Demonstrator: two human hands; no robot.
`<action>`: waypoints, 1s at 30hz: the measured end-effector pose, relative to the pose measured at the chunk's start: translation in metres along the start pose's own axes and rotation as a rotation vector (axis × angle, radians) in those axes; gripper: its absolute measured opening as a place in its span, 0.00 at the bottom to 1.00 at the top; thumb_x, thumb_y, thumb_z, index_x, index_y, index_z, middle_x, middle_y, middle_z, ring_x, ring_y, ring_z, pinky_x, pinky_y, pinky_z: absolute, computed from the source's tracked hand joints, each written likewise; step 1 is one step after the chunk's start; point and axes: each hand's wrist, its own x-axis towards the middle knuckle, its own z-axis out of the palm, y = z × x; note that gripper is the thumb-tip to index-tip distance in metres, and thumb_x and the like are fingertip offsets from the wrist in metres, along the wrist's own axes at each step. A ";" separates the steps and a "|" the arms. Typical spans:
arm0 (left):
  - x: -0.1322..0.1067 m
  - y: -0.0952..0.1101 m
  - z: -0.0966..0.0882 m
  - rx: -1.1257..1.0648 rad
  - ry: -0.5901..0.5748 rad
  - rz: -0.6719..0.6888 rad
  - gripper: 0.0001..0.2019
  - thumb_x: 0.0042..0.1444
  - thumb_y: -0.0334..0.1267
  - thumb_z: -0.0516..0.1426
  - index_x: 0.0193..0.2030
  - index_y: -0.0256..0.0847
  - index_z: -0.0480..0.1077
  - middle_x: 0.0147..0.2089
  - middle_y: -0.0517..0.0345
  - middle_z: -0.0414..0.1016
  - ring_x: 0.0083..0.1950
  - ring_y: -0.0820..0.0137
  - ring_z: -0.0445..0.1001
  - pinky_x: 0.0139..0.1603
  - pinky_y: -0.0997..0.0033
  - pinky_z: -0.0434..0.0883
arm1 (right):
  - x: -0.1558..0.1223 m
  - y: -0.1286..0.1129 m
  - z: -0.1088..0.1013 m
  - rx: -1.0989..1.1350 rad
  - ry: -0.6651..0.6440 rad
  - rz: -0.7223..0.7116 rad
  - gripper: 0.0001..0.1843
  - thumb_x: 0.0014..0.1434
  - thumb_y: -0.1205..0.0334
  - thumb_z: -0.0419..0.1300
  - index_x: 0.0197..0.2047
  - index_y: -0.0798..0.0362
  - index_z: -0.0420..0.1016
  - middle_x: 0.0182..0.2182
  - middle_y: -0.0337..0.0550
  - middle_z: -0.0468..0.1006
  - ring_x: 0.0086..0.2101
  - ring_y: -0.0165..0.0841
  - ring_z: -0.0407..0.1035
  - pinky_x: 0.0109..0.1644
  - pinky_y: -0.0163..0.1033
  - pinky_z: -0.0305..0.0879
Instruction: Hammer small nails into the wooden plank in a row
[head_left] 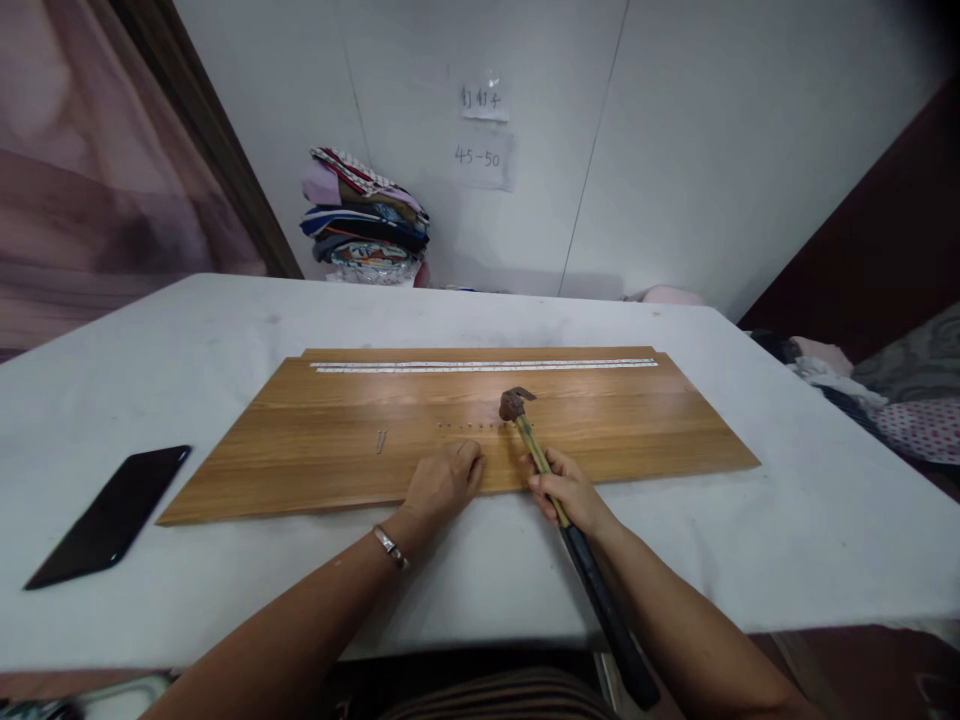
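Observation:
A claw hammer is in my right hand, which grips the yellowish part of its handle. The rusty head hangs over a row of small nails standing in a wooden board, and hides part of that row. My left hand rests at the board's near edge, just left of the hammer. Its fingers are curled closed, and I cannot see whether anything is in them. Farther left on the board lie a few loose nails.
Two white measuring strips run along the board's far side. A black phone lies left of the board on the white-covered table. Folded clothes are stacked by the wall, and more cloth lies beyond the right edge.

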 end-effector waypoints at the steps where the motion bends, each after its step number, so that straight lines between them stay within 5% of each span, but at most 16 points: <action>1: 0.000 0.000 0.000 -0.003 0.004 0.007 0.11 0.62 0.40 0.44 0.34 0.40 0.64 0.35 0.55 0.73 0.36 0.69 0.70 0.35 0.71 0.61 | 0.000 0.000 0.000 -0.004 -0.003 0.000 0.16 0.47 0.61 0.56 0.42 0.54 0.64 0.12 0.25 0.63 0.08 0.22 0.51 0.11 0.28 0.47; 30: 0.001 0.003 -0.004 -0.004 -0.018 -0.015 0.10 0.62 0.40 0.45 0.36 0.41 0.64 0.37 0.54 0.73 0.38 0.69 0.71 0.36 0.70 0.62 | 0.000 0.000 0.000 -0.007 -0.016 0.003 0.16 0.48 0.61 0.56 0.42 0.54 0.64 0.10 0.25 0.61 0.08 0.23 0.50 0.11 0.27 0.47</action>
